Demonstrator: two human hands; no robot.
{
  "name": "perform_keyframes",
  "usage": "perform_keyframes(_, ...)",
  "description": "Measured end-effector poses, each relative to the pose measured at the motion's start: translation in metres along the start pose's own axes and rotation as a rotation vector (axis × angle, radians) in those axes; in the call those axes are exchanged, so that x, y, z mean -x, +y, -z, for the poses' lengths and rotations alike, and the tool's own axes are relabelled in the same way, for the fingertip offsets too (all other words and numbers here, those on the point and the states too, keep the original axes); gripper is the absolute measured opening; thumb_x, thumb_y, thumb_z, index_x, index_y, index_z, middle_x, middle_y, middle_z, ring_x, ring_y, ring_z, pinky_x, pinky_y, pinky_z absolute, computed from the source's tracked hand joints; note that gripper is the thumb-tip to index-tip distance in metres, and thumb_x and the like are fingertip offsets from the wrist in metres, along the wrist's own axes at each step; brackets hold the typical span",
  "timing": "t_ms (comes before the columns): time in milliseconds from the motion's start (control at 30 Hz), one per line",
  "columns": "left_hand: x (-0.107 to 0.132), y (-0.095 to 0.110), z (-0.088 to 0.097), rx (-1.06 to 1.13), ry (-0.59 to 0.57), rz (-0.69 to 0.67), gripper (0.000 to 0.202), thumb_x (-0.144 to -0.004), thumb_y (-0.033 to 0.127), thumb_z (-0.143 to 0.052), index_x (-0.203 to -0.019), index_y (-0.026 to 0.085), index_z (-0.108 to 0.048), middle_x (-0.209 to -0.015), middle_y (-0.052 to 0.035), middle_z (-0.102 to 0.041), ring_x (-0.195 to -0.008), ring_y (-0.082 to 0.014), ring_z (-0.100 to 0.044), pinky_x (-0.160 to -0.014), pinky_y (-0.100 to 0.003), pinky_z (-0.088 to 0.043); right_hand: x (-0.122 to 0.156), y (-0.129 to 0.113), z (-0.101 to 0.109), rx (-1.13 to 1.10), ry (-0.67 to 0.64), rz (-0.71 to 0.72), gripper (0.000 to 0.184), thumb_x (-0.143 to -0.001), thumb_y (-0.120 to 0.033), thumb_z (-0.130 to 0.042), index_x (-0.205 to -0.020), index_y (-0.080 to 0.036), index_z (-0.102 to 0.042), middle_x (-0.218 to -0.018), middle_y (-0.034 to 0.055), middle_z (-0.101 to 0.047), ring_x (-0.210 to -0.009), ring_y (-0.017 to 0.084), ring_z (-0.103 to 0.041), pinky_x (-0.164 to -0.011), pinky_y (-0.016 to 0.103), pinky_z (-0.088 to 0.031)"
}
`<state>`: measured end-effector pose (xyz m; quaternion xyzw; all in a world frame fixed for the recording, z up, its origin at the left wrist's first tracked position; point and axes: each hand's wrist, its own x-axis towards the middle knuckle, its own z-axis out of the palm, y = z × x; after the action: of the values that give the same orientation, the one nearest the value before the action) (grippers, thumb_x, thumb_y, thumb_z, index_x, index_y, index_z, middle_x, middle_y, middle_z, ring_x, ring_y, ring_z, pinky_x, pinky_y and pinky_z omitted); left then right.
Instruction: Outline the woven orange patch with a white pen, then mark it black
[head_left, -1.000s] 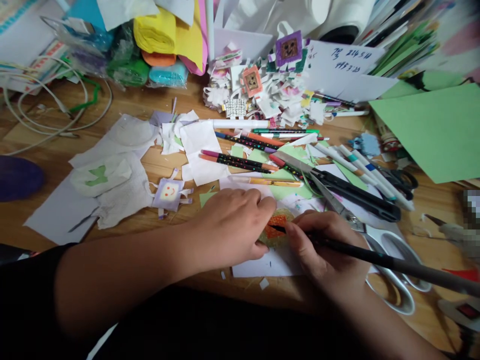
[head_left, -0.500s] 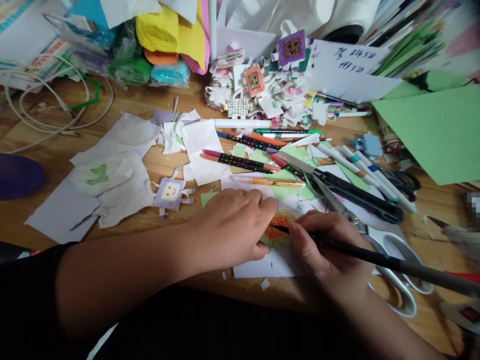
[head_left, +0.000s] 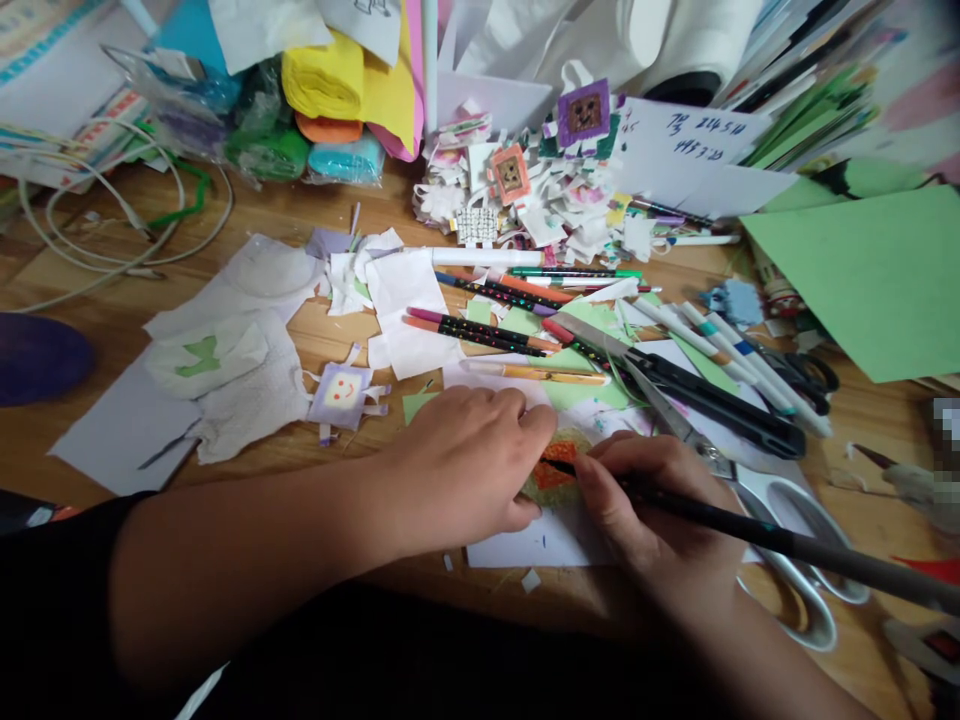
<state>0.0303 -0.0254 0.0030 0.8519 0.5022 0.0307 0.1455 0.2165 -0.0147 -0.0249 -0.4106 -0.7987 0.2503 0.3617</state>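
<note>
My right hand (head_left: 664,505) grips a long black felt-tip pen (head_left: 757,532), with the fingertips close to its point. That point rests on a small orange-coloured square (head_left: 559,466) in the middle of a yellowish-green paper piece (head_left: 555,494). From the left, my left hand (head_left: 476,465) curls over the same piece, thumb and fingers at its left edge. The fingertips are partly hidden, and so is that side of the piece. Beneath it lies a white sheet (head_left: 510,545). Just past my right hand are large scissors (head_left: 784,510), blades spread, and a black utility knife (head_left: 720,400).
Several pens (head_left: 480,332) and paper scraps lie beyond my hands. A small purple smiling paper figure (head_left: 341,392) is to the left. Further back sit a heap of paper figures (head_left: 517,190) and crepe rolls (head_left: 322,85). A green sheet (head_left: 870,270) juts in at right.
The whole view has shifted slightly, so things sit a little lower. Both hands keep nearly the same pose, and the pen point stays on the orange square.
</note>
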Motion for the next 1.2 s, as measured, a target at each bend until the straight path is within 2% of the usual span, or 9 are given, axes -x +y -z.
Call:
perform_keyframes(500,0.0004,0.0003,-0.0007,-0.002,0.009,-0.004,0.039,-0.07,0.045,-0.064,-0.093,0.017,-0.05,-0.086,-0.0044,-0.059,-0.079,-0.0247,-0.059,-0.067,-0.037,-0.047,0.0002,0.0002,-0.0005,0.01,0.011,-0.018,0.011,-0.075,-0.015,-0.065,-0.078,-0.021,-0.055,-0.061,-0.0034,-0.058,-0.053,0.011,-0.054,-0.048,0.024,-0.041)
perform_keyframes(667,0.0007,0.0002,0.0,-0.006,0.006,-0.008,0.038,-0.07,0.044,-0.064,-0.094,0.017,-0.05,-0.086,-0.0046,-0.059,-0.079,-0.0249,-0.059,-0.066,-0.037,-0.048,0.0008,0.0007,-0.0002,-0.035,-0.03,0.006,0.012,-0.076,-0.013,-0.064,-0.078,-0.02,-0.055,-0.061,-0.0031,-0.057,-0.054,0.011,-0.055,-0.049,0.025,-0.042)
perform_keyframes(833,0.0003,0.0005,0.0014,0.009,-0.006,-0.002,0.038,-0.071,0.044,-0.064,-0.093,0.016,-0.051,-0.086,-0.0049,-0.059,-0.08,-0.025,-0.059,-0.067,-0.037,-0.048,0.0018,0.0021,-0.0001,0.019,0.005,-0.016,0.011,-0.076,-0.015,-0.065,-0.078,-0.021,-0.055,-0.062,-0.0031,-0.058,-0.053,0.011,-0.054,-0.048,0.025,-0.042)
perform_keyframes(967,0.0003,0.0006,0.0018,0.005,-0.013,0.0,0.039,-0.071,0.044,-0.064,-0.094,0.016,-0.05,-0.087,-0.0053,-0.059,-0.08,-0.0253,-0.059,-0.068,-0.038,-0.048,0.0014,0.0018,0.0003,-0.014,-0.029,-0.002,0.011,-0.077,-0.015,-0.064,-0.078,-0.021,-0.055,-0.062,-0.0028,-0.058,-0.055,0.011,-0.055,-0.049,0.025,-0.042)
perform_keyframes(1200,0.0004,0.0014,0.0036,0.005,-0.028,0.004,0.039,-0.071,0.044,-0.064,-0.095,0.016,-0.05,-0.088,-0.0053,-0.059,-0.082,-0.025,-0.059,-0.069,-0.037,-0.048,0.0009,0.0005,-0.0002,-0.001,0.007,-0.032,0.012,-0.075,-0.015,-0.066,-0.078,-0.021,-0.056,-0.062,-0.0026,-0.059,-0.053,0.012,-0.054,-0.047,0.025,-0.042)
